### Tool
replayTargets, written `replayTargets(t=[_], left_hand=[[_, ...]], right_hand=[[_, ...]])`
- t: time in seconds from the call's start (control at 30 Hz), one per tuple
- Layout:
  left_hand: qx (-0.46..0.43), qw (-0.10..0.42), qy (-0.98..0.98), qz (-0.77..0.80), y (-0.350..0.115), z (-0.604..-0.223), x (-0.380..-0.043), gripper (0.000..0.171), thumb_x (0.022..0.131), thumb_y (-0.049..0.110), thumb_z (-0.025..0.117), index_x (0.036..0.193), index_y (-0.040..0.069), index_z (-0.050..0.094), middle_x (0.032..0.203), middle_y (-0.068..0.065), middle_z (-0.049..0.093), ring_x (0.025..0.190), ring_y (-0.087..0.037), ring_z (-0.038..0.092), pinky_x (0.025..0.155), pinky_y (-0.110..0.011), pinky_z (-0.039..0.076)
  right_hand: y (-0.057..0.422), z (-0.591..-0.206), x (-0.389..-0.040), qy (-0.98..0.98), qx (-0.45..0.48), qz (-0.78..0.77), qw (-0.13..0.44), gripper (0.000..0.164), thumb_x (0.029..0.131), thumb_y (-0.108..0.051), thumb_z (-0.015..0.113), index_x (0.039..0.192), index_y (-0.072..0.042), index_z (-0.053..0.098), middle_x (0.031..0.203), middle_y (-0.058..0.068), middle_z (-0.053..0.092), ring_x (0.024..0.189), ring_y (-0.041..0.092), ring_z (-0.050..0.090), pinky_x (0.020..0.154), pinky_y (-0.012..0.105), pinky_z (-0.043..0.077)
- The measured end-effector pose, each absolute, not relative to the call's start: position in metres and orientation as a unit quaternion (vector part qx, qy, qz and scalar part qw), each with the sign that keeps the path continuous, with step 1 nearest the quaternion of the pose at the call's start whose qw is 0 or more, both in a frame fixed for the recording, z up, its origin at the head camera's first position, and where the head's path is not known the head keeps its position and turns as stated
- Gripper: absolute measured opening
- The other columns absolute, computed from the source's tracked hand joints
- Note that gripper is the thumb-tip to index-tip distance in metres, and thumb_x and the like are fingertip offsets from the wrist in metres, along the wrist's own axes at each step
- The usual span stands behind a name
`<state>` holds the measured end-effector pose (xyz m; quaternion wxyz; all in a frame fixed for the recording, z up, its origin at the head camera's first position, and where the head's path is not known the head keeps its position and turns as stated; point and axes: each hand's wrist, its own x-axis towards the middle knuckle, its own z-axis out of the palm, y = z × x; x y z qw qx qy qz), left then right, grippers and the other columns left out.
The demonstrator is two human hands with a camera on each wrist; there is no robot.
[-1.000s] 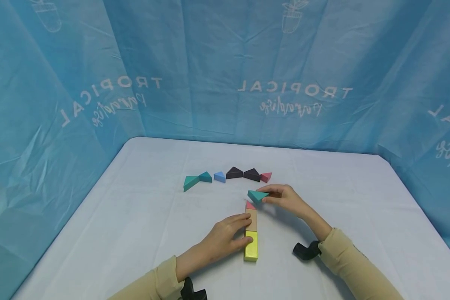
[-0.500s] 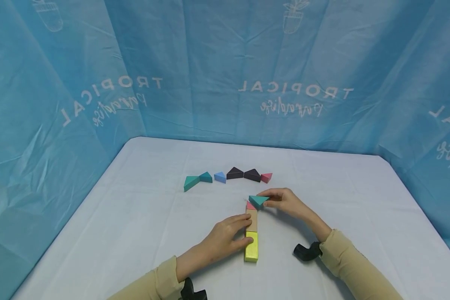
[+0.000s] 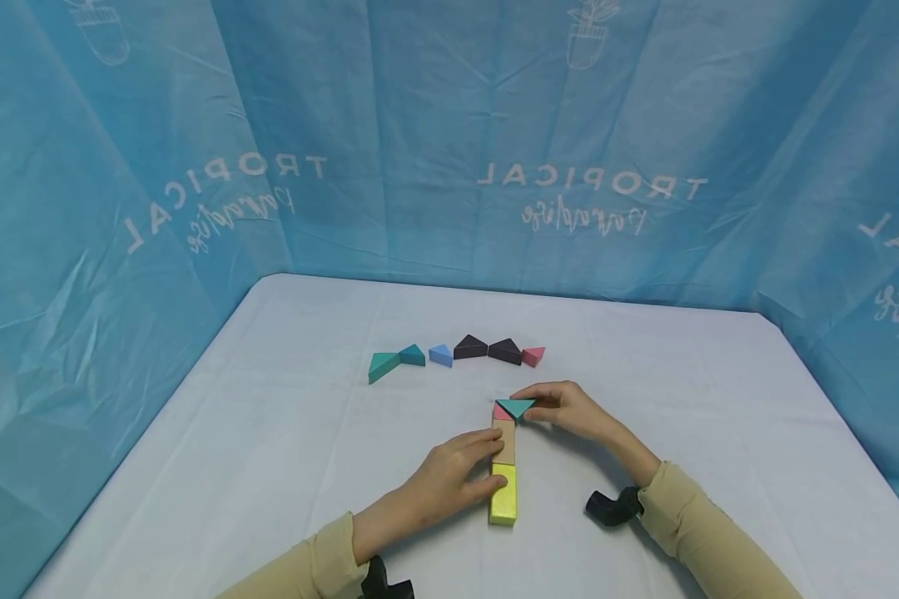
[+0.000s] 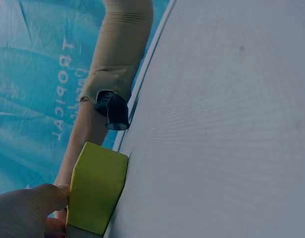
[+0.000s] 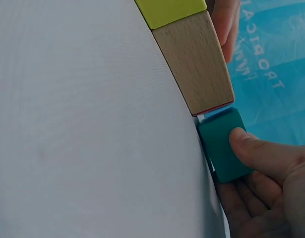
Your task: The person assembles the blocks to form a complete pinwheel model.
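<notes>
A yellow block [image 3: 504, 504], a plain wooden block [image 3: 507, 454] and a small pink triangular block [image 3: 499, 413] form a straight line on the white table. My left hand [image 3: 445, 474] rests its fingertips on the wooden block and its thumb on the yellow one. Between thumb and fingers, my right hand [image 3: 573, 411] pinches a teal triangular block [image 3: 515, 406], its slanted side right at the pink triangle. In the right wrist view the thumb presses the teal block [image 5: 219, 146] close to the end of the wooden block [image 5: 194, 64]. The left wrist view has the yellow block [image 4: 97, 186] up close.
Farther back runs a row of triangular blocks: a green one [image 3: 383, 366], a teal one [image 3: 413, 355], a light blue one [image 3: 440, 356], two black ones [image 3: 470, 348] and a red one [image 3: 533, 356]. Blue printed curtains [image 3: 434, 225] hang behind the white table [image 3: 232, 433].
My right hand has lowered the teal triangular block toward me until it sits up against the pink triangle. My left hand has stayed in place on the blocks.
</notes>
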<state>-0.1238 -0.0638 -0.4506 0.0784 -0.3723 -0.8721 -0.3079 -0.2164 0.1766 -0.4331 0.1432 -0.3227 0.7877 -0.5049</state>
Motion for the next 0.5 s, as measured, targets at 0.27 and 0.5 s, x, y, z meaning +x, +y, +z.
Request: replayTargets(t=[0.27,0.5], left_hand=[[-0.371,0.078,-0.872,-0.309,-0.064,-0.450,-0.124,0.047,0.088,0.031,0.068,0.124,0.002,0.060,0.135,-0.007,0.053,0.124,-0.016,0.048,0.100,-0.029,0.040],[-0.369,0.077,-0.873,-0.309,-0.063,-0.450,-0.123,0.047,0.088,0.031,0.068,0.124,0.001,0.060,0.135,-0.008,0.053,0.124,-0.017,0.048,0.100,-0.030,0.041]], right_hand=[[0.182,-0.456,-0.227,0.798,-0.318,-0.493,0.138,0.028,0.088,-0.003,0.065,0.116,0.001,0.065,0.110,0.013,0.066,0.083,0.011,0.058,0.067,0.020,0.048],[0.185,-0.463,-0.231,0.795,-0.323,-0.494,0.139,0.029,0.087,-0.010,0.068,0.116,-0.007,0.067,0.109,0.004,0.067,0.086,0.013,0.061,0.068,0.022,0.050]])
